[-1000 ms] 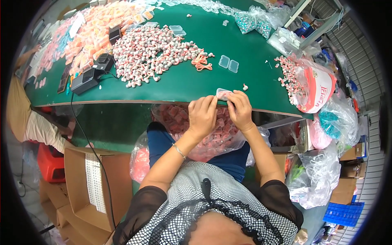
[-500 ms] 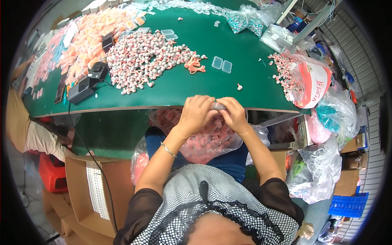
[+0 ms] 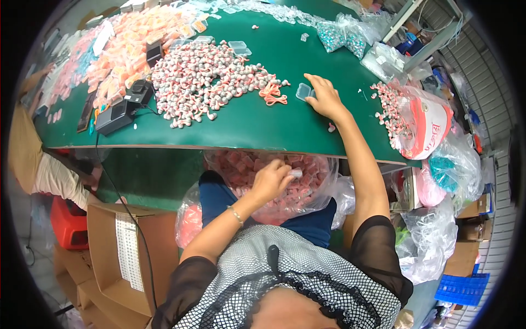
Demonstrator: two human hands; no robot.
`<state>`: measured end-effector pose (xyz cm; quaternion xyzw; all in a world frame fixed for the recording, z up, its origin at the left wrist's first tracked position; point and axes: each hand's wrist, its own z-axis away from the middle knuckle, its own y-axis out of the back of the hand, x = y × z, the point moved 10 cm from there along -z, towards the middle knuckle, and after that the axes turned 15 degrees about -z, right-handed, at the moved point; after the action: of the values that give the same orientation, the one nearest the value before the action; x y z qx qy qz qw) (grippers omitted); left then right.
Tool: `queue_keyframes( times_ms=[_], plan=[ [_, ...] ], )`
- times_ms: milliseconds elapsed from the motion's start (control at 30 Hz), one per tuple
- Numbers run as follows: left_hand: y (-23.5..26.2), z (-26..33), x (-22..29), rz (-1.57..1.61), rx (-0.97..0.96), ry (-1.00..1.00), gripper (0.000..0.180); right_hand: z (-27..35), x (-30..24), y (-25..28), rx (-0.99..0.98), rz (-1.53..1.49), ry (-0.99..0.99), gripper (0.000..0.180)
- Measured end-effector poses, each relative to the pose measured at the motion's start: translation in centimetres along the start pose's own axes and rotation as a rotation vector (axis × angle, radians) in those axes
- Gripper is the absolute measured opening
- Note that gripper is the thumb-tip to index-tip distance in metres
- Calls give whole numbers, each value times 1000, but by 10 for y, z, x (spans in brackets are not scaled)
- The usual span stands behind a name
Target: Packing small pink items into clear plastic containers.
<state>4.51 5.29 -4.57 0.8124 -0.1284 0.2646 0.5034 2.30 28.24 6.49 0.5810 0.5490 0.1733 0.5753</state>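
Observation:
My left hand (image 3: 271, 182) is closed around a small translucent plastic case (image 3: 296, 172), low over a big clear bag (image 3: 323, 200) under the table edge. Inside that bag lie many small pink-filled cases (image 3: 241, 160). Out over the green table (image 3: 241, 129), my right hand (image 3: 326, 98) has its fingers stretched out and parted. It is beside an opened clear case (image 3: 303, 91) and partly covers it. Whether the fingers touch the case I cannot tell. Near my right wrist lies a single small pink-and-grey piece (image 3: 331, 127).
A heap of round-headed pink-and-grey pieces (image 3: 197, 82) spreads left of orange cords (image 3: 272, 94). Black devices (image 3: 116, 116) sit by orange cases (image 3: 131, 46). At right a red-and-white bag (image 3: 430, 118) spills more pieces. Cardboard box (image 3: 159, 236) and a black cable stand lower left.
My hands, together on a small case at the table edge before, have parted. The left lowered with the case over the bag; the right reached forward to the opened case. The view shifted slightly.

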Motion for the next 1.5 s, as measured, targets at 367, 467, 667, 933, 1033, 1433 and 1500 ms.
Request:
queue_keyframes(
  times_ms=[367, 467, 667, 933, 1033, 1433, 1500],
  plan=[
    [-44, 16, -26, -97, -63, -43, 14, 30, -43, 1, -76, -433, 52, 35],
    [92, -1, 3, -68, 371, -112, 9, 80, -97, 18, 128, -266, 497, 27],
    [193, -34, -71, -638, 475, 276, 25, 125, -87, -1, 63, -179, 486, 34],
    [177, -42, -83, -509, 333, 222, 8, 131, -2, 56, 474, -155, 18, 18],
    [160, -49, -63, -413, 272, 66, 11, 130, 31, 44, 342, -190, -125, 18],
    [118, -81, -28, 202, 195, 67, 12, 134, -15, 31, 405, -668, -114, 8],
    [104, -94, 0, 177, 120, -55, 10, 139, -40, 19, 356, -649, -76, 9]
  ],
)
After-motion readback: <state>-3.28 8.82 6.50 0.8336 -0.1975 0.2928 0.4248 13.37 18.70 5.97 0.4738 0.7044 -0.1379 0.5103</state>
